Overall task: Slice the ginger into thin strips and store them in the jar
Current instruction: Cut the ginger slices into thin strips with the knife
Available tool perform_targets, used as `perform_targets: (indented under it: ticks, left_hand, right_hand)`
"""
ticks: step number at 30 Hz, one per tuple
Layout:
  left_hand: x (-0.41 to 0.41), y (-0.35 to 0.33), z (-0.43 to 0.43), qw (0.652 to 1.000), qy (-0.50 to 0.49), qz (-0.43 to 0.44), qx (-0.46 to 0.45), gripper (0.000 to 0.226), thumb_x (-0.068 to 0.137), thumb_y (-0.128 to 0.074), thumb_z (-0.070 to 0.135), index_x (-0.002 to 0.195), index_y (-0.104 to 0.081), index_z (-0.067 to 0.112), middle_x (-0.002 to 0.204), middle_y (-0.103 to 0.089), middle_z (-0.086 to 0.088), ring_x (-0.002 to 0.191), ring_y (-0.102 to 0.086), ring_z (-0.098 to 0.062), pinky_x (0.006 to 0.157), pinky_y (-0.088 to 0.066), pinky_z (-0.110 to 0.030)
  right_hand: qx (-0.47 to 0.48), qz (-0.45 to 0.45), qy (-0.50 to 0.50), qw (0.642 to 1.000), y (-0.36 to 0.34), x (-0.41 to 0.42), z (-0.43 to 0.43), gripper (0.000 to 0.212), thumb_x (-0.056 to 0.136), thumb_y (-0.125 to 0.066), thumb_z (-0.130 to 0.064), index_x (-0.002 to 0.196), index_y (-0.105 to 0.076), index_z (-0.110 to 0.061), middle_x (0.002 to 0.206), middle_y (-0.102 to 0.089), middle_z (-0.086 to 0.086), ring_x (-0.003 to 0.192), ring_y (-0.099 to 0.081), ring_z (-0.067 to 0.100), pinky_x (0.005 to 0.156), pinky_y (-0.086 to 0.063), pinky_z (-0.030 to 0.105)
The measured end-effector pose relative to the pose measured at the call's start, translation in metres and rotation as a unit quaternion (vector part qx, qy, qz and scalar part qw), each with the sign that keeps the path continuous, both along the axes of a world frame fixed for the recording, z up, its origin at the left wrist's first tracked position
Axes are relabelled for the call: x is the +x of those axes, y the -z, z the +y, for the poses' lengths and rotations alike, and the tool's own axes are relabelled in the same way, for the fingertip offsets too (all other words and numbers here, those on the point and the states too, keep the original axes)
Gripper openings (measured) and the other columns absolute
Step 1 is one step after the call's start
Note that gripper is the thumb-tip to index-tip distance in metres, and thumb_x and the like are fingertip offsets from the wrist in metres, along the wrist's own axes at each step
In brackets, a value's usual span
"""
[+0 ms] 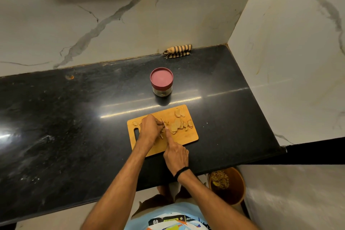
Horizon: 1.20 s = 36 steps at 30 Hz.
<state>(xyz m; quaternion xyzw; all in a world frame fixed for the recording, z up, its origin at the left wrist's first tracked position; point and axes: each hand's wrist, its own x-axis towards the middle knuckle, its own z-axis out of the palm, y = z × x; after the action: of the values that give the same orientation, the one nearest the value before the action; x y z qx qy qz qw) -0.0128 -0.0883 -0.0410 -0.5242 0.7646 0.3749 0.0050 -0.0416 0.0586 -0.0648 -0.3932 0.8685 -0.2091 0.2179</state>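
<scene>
Wooden and pale, your cutting board (186, 137) lies on the black counter (74, 117), strewn with flat ginger slices (177, 126) at its middle and far right corner. Your left hand (150, 129) curls its fingers down over a piece at the board's centre, while your right hand (176, 153) is clenched around the knife (163, 123), forefinger stretched along the blade's back. Beyond the board stands the glass jar (161, 85), its dark red lid on and only a few pale bits visible at the bottom, and below the counter's edge a brown bin (226, 185) holds scraps.
</scene>
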Motion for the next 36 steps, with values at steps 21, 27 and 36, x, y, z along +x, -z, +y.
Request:
perform_targets:
  ticks: [21, 27, 36]
  left_hand:
    - [0.002, -0.006, 0.008, 1.0, 0.002, 0.008, 0.007, 0.01, 0.091, -0.072, 0.015, 0.083, -0.077, 0.013, 0.082, -0.074, -0.008, 0.072, -0.069, -0.018, 0.07, -0.059, -0.033]
    - [0.006, -0.005, 0.014, 0.999, -0.024, 0.046, -0.005, 0.009, 0.094, -0.068, 0.01, 0.091, -0.077, 0.013, 0.09, -0.072, -0.004, 0.079, -0.065, -0.01, 0.072, -0.052, -0.025]
    - [0.007, -0.006, 0.017, 0.997, -0.03, 0.066, -0.011, 0.017, 0.092, -0.069, 0.008, 0.086, -0.072, 0.023, 0.078, -0.06, 0.007, 0.075, -0.064, -0.012, 0.074, -0.056, -0.031]
  right_hand:
    - [-0.032, 0.055, 0.023, 0.998, 0.006, 0.005, 0.024, 0.078, 0.081, -0.071, -0.005, 0.15, -0.039, -0.023, 0.053, -0.032, -0.013, 0.043, -0.027, 0.004, 0.045, -0.017, 0.016]
    - [-0.04, -0.007, 0.032, 0.999, -0.001, 0.002, 0.018, 0.069, 0.098, -0.049, -0.011, 0.152, -0.014, -0.037, 0.059, -0.046, -0.002, 0.051, -0.045, 0.014, 0.049, -0.037, 0.027]
    - [-0.039, -0.013, 0.008, 0.999, -0.001, -0.002, 0.011, 0.068, 0.1, -0.045, -0.014, 0.151, -0.008, -0.04, 0.061, -0.045, -0.002, 0.054, -0.047, 0.015, 0.055, -0.043, 0.032]
